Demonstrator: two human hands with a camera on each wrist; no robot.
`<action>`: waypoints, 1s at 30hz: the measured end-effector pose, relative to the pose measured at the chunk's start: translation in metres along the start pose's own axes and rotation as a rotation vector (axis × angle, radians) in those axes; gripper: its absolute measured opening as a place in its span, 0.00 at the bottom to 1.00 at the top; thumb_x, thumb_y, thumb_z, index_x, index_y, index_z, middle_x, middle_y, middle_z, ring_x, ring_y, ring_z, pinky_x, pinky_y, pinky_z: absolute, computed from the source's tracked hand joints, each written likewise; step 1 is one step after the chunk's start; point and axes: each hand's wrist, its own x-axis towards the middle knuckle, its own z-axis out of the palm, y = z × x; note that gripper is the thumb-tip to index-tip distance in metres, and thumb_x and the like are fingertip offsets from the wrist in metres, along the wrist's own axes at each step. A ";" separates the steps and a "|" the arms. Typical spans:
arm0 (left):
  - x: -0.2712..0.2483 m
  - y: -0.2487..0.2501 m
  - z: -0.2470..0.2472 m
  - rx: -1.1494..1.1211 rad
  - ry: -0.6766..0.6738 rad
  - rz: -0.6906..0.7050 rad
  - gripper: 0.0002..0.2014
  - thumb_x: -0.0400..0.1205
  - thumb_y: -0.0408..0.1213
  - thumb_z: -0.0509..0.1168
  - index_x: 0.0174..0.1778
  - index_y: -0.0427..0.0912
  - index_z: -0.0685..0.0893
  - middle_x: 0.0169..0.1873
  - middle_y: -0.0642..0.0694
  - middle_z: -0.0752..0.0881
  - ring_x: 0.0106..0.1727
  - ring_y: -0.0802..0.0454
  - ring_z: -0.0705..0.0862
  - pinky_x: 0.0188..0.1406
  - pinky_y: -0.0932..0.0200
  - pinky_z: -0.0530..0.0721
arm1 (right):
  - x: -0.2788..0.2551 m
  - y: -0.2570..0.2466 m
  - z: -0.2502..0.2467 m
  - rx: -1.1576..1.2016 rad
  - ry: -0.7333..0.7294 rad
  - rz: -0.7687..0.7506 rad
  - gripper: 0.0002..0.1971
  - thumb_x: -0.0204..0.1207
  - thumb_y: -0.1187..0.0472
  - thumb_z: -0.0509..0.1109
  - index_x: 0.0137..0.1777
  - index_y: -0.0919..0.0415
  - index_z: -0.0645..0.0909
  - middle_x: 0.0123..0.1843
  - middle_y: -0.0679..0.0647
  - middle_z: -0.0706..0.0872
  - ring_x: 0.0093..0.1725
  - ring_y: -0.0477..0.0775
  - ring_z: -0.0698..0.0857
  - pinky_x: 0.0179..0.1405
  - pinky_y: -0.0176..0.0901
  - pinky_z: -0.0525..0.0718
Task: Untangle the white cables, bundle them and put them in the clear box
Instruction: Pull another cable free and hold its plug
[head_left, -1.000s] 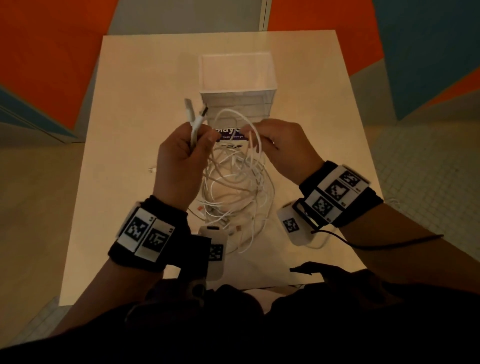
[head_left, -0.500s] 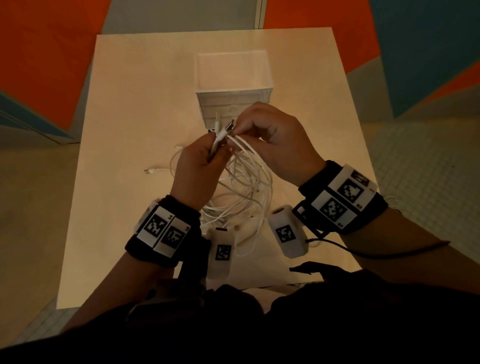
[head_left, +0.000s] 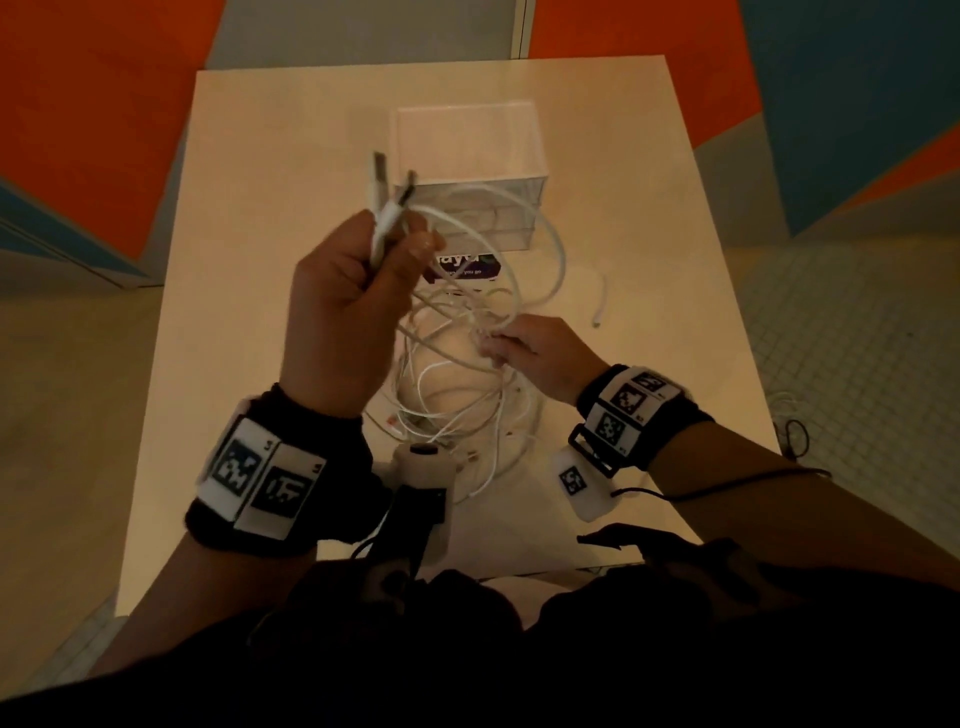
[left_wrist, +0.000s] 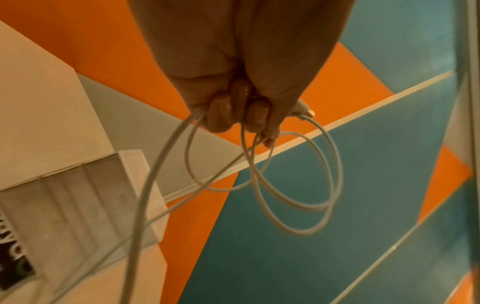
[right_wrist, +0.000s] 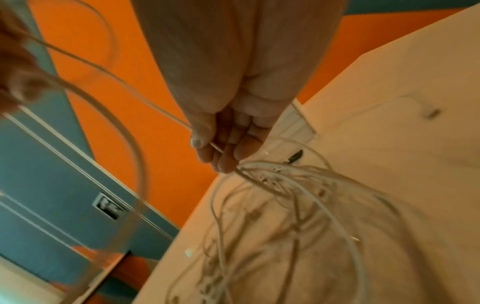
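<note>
My left hand (head_left: 353, 291) is raised above the table and grips two white cable ends, whose plugs (head_left: 387, 187) stick up past the fingers (left_wrist: 221, 113). Loops of white cable (left_wrist: 293, 181) hang from that fist. Lower and to the right, my right hand (head_left: 524, 348) pinches strands at the top of the tangled white cables (head_left: 457, 395), which lie heaped on the table; the right wrist view shows the pinch (right_wrist: 226, 162) and the tangle (right_wrist: 298, 226) below it. The clear box (head_left: 467, 171) stands behind the hands, with nothing seen inside.
A dark purple card (head_left: 462, 267) lies in front of the box. One loose cable end (head_left: 597, 312) trails out to the right on the pale table (head_left: 260, 208). Orange and blue panels surround the table. A thin black lead (head_left: 727, 483) runs from my right wrist.
My left hand has lifted the two plugs up and to the left. My right hand let go of them, dropped down to the right and now pinches the tangle.
</note>
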 end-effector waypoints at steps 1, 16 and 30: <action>0.001 0.005 -0.004 -0.014 0.021 0.010 0.05 0.82 0.38 0.62 0.42 0.45 0.82 0.24 0.58 0.76 0.26 0.56 0.70 0.28 0.58 0.71 | -0.001 0.005 0.001 -0.027 -0.014 0.033 0.10 0.81 0.66 0.62 0.49 0.70 0.84 0.40 0.55 0.85 0.34 0.38 0.80 0.38 0.19 0.74; -0.004 -0.050 0.010 0.465 -0.141 -0.126 0.14 0.83 0.40 0.64 0.38 0.32 0.77 0.24 0.49 0.70 0.25 0.57 0.69 0.25 0.68 0.66 | -0.002 -0.038 -0.025 -0.115 0.148 -0.324 0.11 0.81 0.65 0.61 0.54 0.63 0.85 0.42 0.54 0.86 0.39 0.40 0.78 0.42 0.30 0.75; -0.013 -0.024 0.016 0.150 -0.175 -0.164 0.16 0.81 0.39 0.68 0.30 0.35 0.75 0.21 0.49 0.68 0.23 0.61 0.65 0.25 0.67 0.63 | -0.011 -0.079 -0.046 -0.282 0.128 -0.389 0.13 0.80 0.60 0.61 0.53 0.64 0.86 0.42 0.57 0.88 0.39 0.40 0.76 0.39 0.30 0.72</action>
